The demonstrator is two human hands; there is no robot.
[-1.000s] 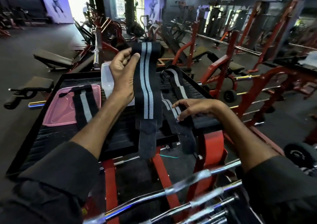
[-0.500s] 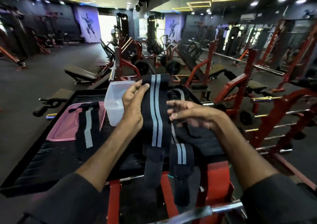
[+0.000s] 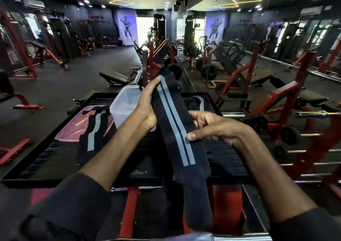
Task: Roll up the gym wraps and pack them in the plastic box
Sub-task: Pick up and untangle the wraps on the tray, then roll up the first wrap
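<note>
A long black gym wrap with two grey stripes (image 3: 175, 128) hangs stretched and unrolled between my hands. My left hand (image 3: 147, 104) pinches its upper end above the black bench pad (image 3: 46, 159). My right hand (image 3: 212, 128) grips the wrap's right edge lower down, thumb on its face. The wrap's plain black tail dangles past the pad's near edge. The clear plastic box (image 3: 125, 104) stands open just behind my left hand. A second striped wrap (image 3: 94, 135) lies flat across the pink lid (image 3: 70, 130). A third wrap (image 3: 199, 102) lies behind my right hand, mostly hidden.
The black pad rests on a red frame (image 3: 129, 213). Chrome bars (image 3: 313, 114) stick out of a red rack at the right. A black flat bench (image 3: 114, 77) and red weight machines (image 3: 239, 78) stand beyond the pad.
My right hand has come down from above the wrap and closed on its right edge. The wrap now tilts, its top leaning left. The camera has tipped up.
</note>
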